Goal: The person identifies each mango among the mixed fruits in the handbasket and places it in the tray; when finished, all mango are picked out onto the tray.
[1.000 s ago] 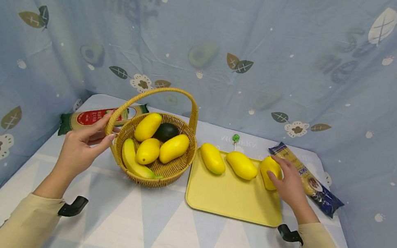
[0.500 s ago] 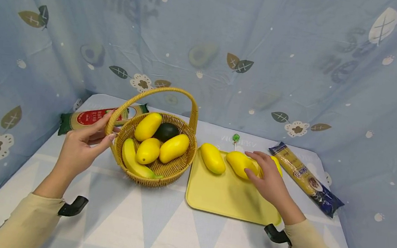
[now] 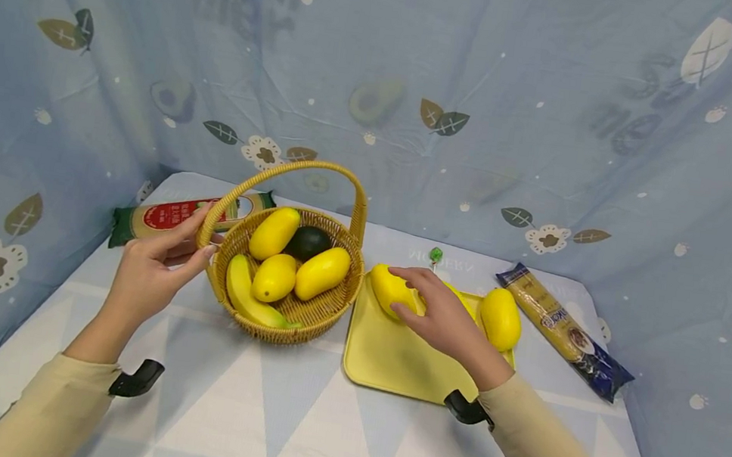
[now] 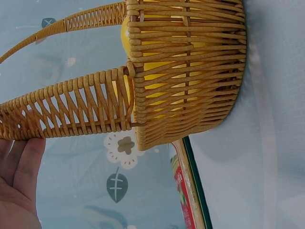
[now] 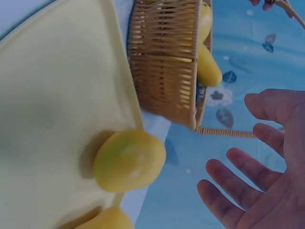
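Observation:
My left hand (image 3: 151,271) pinches the side of the handle of a wicker basket (image 3: 273,336) between thumb and fingers. Inside the basket lie a banana (image 3: 246,296), a dark green avocado (image 3: 308,243) and several yellow fruits, one of them a mango (image 3: 322,273). My right hand (image 3: 444,318) hovers over the yellow tray (image 3: 380,364), its fingers spread and relaxed. Closest to it is the left mango (image 3: 386,284); the right wrist view shows a gap between hand and mango (image 5: 131,161). Mostly hidden behind the hand is the middle mango (image 3: 461,295), and a third mango (image 3: 501,320) sits at the tray's right.
Behind the basket on the left lies a green and red packet (image 3: 164,219). A blue and gold packet (image 3: 560,325) lies right of the tray. A small green-topped stick (image 3: 435,254) stands behind the tray. A patterned curtain (image 3: 385,71) closes off the back and sides.
My right hand has left the right mango and moved leftward across the tray, past the middle mango to above the left one. The left hand and the basket stay in place.

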The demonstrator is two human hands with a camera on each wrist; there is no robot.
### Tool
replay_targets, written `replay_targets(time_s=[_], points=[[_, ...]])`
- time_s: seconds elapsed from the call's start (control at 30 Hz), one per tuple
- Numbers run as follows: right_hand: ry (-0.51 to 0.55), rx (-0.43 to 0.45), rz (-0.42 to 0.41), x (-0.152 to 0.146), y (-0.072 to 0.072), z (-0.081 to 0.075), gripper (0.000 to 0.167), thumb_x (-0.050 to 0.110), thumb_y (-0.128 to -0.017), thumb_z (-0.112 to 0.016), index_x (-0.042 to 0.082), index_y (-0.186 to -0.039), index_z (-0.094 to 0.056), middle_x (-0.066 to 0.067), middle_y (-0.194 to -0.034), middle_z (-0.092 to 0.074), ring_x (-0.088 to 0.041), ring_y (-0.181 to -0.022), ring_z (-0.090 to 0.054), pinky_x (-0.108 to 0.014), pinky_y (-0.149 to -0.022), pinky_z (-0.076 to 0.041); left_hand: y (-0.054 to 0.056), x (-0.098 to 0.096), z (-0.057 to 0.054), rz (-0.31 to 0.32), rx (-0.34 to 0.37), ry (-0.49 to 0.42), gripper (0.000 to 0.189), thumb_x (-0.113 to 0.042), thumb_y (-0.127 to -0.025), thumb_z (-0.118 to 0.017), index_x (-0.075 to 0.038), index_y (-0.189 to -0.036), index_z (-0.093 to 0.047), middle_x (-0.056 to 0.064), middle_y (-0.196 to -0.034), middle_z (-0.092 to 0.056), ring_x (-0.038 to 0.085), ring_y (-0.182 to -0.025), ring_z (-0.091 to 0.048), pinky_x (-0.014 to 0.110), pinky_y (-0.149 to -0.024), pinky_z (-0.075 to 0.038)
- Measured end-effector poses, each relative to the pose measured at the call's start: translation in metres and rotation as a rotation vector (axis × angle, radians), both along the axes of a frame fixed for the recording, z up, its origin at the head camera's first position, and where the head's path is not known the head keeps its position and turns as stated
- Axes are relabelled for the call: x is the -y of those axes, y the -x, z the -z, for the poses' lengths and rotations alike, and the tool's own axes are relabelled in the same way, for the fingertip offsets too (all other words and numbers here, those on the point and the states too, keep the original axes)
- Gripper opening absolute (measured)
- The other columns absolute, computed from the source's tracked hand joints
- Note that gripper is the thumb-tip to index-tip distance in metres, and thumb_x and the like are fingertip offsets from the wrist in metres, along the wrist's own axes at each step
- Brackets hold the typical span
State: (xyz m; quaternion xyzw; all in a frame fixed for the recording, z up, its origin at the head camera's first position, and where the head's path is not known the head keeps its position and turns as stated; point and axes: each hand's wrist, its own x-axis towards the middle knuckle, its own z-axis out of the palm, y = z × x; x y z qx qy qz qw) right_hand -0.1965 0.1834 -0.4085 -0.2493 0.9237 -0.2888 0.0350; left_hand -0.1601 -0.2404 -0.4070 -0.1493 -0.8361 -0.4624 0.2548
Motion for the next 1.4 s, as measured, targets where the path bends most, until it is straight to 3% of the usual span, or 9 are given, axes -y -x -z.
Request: replay_targets(time_s=[0.23,0.43,0.67,0.8,1.17,1.4], points=[[-0.05,-0.038,-0.107,0.037,0.017,-0.006,0.056,0.032,-0.098,-0.07,0.023,-0.15,-0.052,-0.003,-0.144,-0.053,-0.025,-0.132,-0.052,-0.049,-0.108,-0.047,0.0,0.0,0.0,0.005,0.016,-0.017,0.069,0.006,-0.089,-0.074,-0.023,-0.149,-0.054,0.021,-0.111,-0.073,-0.013,-0.098,-0.063,0.009,-0.081,-0.052],[-0.143,0.011,-0.181,0.066,0.034,-0.01,0.062,0.04,-0.095,-0.072,0.028,-0.151,-0.05,-0.006,-0.151,-0.047,-0.026,-0.138,-0.046,-0.046,-0.111,-0.044,-0.001,0.0,-0.002,-0.003,0.017,-0.005,0.068,0.006,-0.09,-0.073,-0.022,-0.149,-0.054,0.021,-0.11,-0.074,-0.014,-0.098,-0.062,0.009,-0.081,-0.052],[-0.286,0.028,-0.286,0.093,0.052,-0.004,0.057,0.037,-0.095,-0.071,0.026,-0.148,-0.054,-0.004,-0.15,-0.047,-0.024,-0.138,-0.043,-0.039,-0.112,-0.043,-0.001,0.0,-0.001,-0.004,0.024,0.001,0.069,0.005,-0.09,-0.073,-0.025,-0.15,-0.053,0.02,-0.11,-0.074,-0.014,-0.098,-0.062,0.009,-0.081,-0.052],[-0.356,0.024,-0.326,0.106,0.062,-0.002,0.056,0.033,-0.096,-0.071,0.025,-0.148,-0.055,-0.006,-0.151,-0.046,-0.025,-0.138,-0.043,-0.04,-0.113,-0.042,-0.001,0.0,-0.001,-0.012,0.028,0.005,0.07,0.005,-0.09,-0.073,-0.027,-0.149,-0.053,0.018,-0.11,-0.075,-0.015,-0.098,-0.062,0.009,-0.081,-0.052],[-0.519,0.067,-0.414,0.126,0.085,-0.003,0.05,0.023,-0.098,-0.07,0.027,-0.147,-0.057,-0.009,-0.159,-0.04,-0.028,-0.147,-0.035,-0.043,-0.117,-0.038,0.0,0.001,-0.001,0.006,0.01,-0.005,0.07,0.008,-0.089,-0.073,-0.022,-0.149,-0.054,0.02,-0.109,-0.074,-0.014,-0.099,-0.063,0.01,-0.08,-0.052],[-0.562,0.081,-0.428,0.131,0.088,0.002,0.055,0.016,-0.096,-0.071,0.031,-0.147,-0.057,-0.004,-0.149,-0.052,-0.026,-0.14,-0.043,-0.039,-0.115,-0.039,-0.001,0.001,-0.001,0.011,0.023,-0.009,0.068,0.006,-0.09,-0.072,-0.02,-0.149,-0.053,0.021,-0.11,-0.074,-0.014,-0.1,-0.062,0.01,-0.082,-0.052]])
